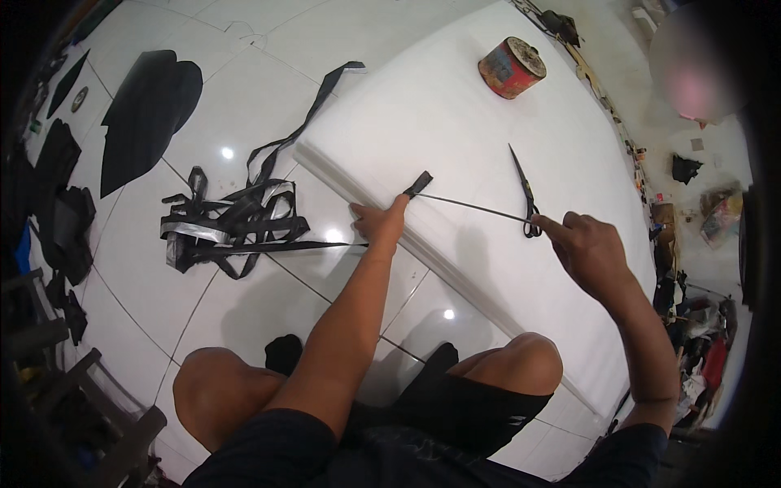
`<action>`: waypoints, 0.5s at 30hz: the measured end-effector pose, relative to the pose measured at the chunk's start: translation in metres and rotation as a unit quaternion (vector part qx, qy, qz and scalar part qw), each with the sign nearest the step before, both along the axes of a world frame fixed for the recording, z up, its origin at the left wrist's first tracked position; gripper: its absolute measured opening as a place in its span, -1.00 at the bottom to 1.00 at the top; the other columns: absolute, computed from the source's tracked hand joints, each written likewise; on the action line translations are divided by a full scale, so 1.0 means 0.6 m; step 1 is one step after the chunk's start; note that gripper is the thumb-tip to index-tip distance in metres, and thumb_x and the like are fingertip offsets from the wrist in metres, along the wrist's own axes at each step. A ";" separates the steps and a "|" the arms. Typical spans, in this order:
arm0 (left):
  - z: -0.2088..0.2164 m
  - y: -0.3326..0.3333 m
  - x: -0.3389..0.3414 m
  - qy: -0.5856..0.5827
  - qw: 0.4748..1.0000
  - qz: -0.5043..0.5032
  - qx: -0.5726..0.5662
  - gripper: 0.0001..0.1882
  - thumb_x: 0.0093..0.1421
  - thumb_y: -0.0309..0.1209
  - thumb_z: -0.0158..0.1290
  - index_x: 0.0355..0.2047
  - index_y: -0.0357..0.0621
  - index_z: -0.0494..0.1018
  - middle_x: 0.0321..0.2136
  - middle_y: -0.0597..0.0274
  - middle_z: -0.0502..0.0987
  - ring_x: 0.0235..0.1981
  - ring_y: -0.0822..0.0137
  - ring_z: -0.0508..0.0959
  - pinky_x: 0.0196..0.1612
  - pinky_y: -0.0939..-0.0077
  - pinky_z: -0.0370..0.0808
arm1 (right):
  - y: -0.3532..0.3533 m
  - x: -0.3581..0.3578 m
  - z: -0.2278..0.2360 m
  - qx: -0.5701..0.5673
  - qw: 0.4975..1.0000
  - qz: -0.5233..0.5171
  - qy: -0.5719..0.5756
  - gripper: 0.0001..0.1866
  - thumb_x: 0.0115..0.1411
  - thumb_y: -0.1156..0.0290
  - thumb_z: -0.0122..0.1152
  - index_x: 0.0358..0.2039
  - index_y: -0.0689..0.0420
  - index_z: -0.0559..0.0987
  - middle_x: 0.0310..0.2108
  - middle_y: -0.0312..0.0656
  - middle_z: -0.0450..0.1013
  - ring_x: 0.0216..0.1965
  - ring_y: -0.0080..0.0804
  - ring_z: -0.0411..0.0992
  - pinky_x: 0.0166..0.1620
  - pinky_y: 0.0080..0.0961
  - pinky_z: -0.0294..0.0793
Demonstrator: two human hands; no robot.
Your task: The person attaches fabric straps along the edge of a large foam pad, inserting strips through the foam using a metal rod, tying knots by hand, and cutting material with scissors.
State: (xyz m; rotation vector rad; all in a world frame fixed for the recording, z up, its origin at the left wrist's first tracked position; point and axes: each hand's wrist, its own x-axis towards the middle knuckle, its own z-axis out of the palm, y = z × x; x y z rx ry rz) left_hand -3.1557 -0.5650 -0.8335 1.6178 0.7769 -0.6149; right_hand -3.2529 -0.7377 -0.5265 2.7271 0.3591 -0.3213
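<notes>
- Clock face laid over the view, 12 at the top.
- Nearest: the person's bare knees, left one [215, 386] at 8, right one [527, 370] between 4 and 5; dark shorts between them.
- Left hand [384, 221], close to the hub, at the near edge of the white slab [455, 122]. Thumb spread apart toward 10; fingertips at the black strap [421, 182]. Whether they clamp it, cannot tell.
- Strap's free end lies on the slab just past those fingertips, pointing toward 1.
- Right hand [592, 254] at 3, above the slab, fingers clamped on one end of a thin dark rod [480, 208]. Rod runs toward 9, its other end by the strap and left fingertips.
- Scissors [525, 193] on the slab at 2, blades toward 12, handles just beside the right fingertips.
- Tangle of strap [195, 250], black and silvery, on the tiled floor [130, 281] at 9; one length runs to the left hand, another trails up toward 12.
- Red tin [506, 75], worn and stained on top, stands on the slab at 1.
- Farther: large black panel [146, 118] on the floor at 10.
</notes>
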 end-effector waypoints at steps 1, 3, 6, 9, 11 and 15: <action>0.002 -0.004 -0.001 0.012 1.000 0.001 -0.003 0.31 -0.15 0.00 0.29 0.36 -0.42 -0.28 0.18 -0.55 0.05 0.18 -0.28 0.26 0.19 0.05 0.36 | 0.002 0.009 0.005 -0.003 1.000 0.000 0.009 -0.70 0.18 0.41 0.16 -0.05 -0.06 0.59 -0.54 -0.21 0.43 -0.52 -0.29 0.47 -0.45 -0.33 0.47; 0.004 -0.007 -0.002 0.028 1.000 0.002 -0.002 0.29 -0.15 -0.03 0.29 0.35 -0.43 -0.27 0.20 -0.55 0.05 0.20 -0.27 0.25 0.21 0.07 0.32 | 0.007 0.028 0.012 -0.011 1.000 0.012 0.021 -0.70 0.18 0.41 0.15 -0.06 -0.05 0.60 -0.53 -0.20 0.44 -0.51 -0.28 0.47 -0.44 -0.32 0.47; -0.003 0.004 0.004 0.024 1.000 0.012 -0.003 0.28 -0.14 -0.01 0.29 0.34 -0.41 -0.24 0.21 -0.52 0.05 0.21 -0.21 0.24 0.21 0.08 0.32 | 0.029 0.073 0.023 -0.025 0.998 0.035 0.045 -0.71 0.17 0.43 0.15 -0.08 -0.03 0.61 -0.53 -0.18 0.46 -0.49 -0.25 0.50 -0.40 -0.29 0.48; -0.012 0.018 0.009 0.012 0.996 0.032 -0.077 0.26 -0.17 0.00 0.37 0.28 -0.48 -0.15 0.16 -0.38 0.18 0.16 -0.01 0.32 0.15 0.15 0.37 | 0.045 0.135 0.026 -0.072 0.983 0.152 0.079 -0.73 0.16 0.40 0.17 -0.10 -0.04 0.63 -0.56 -0.19 0.45 -0.51 -0.26 0.50 -0.43 -0.29 0.46; -0.024 0.031 0.022 0.035 0.988 0.043 -0.144 0.30 -0.18 0.02 0.37 0.31 -0.45 -0.20 0.19 -0.37 0.13 0.18 -0.07 0.29 0.16 0.04 0.34 | 0.057 0.173 0.022 -0.120 0.968 0.192 0.106 -0.75 0.17 0.37 0.19 -0.13 -0.04 0.65 -0.56 -0.21 0.45 -0.53 -0.31 0.49 -0.44 -0.32 0.46; -0.021 0.034 0.029 0.064 0.982 0.034 -0.173 0.33 -0.21 0.07 0.39 0.26 -0.51 -0.17 0.19 -0.30 0.12 0.16 -0.06 0.28 0.13 -0.11 0.31 | 0.045 0.205 -0.046 -0.098 0.963 0.215 0.125 -0.71 0.16 0.43 0.17 -0.09 -0.03 0.63 -0.56 -0.23 0.47 -0.48 -0.31 0.52 -0.41 -0.35 0.51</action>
